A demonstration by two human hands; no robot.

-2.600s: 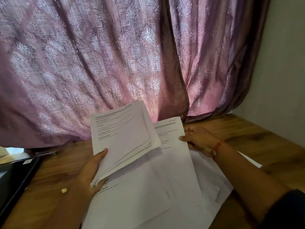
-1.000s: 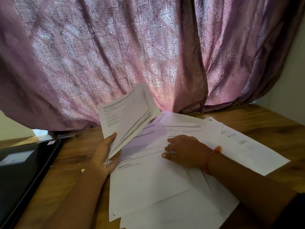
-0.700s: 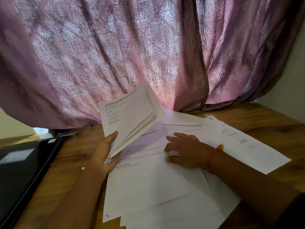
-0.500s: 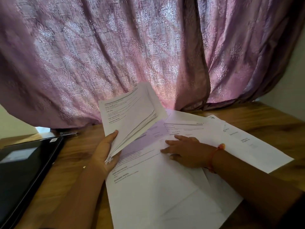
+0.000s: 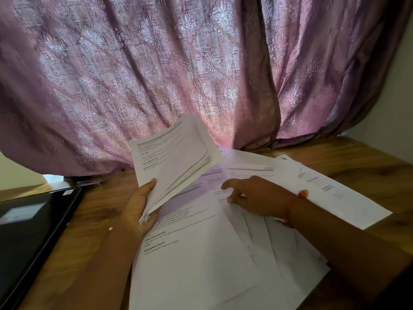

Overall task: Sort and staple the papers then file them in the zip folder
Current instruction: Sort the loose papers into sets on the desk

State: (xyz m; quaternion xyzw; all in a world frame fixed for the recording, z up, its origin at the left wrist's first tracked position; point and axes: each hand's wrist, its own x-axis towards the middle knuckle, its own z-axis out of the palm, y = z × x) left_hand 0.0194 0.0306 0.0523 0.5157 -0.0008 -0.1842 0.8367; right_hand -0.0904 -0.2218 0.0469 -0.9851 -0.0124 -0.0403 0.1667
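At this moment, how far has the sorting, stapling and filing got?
Early. Done: the left hand grips a collected stack. In hand: the right hand picks among loose sheets spread on the table. Left: no stapling visible, and the dark folder at the left lies untouched.

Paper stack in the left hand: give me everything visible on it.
The paper stack is a sheaf of white printed sheets with grey header bars and short bold headings. The left hand grips its lower corner, thumb on the front sheet, and holds it tilted above the wooden desk. The sheets fan apart along the right edge, unevenly aligned. No staple shows. It overhangs the loose papers spread below, in front of the curtain.
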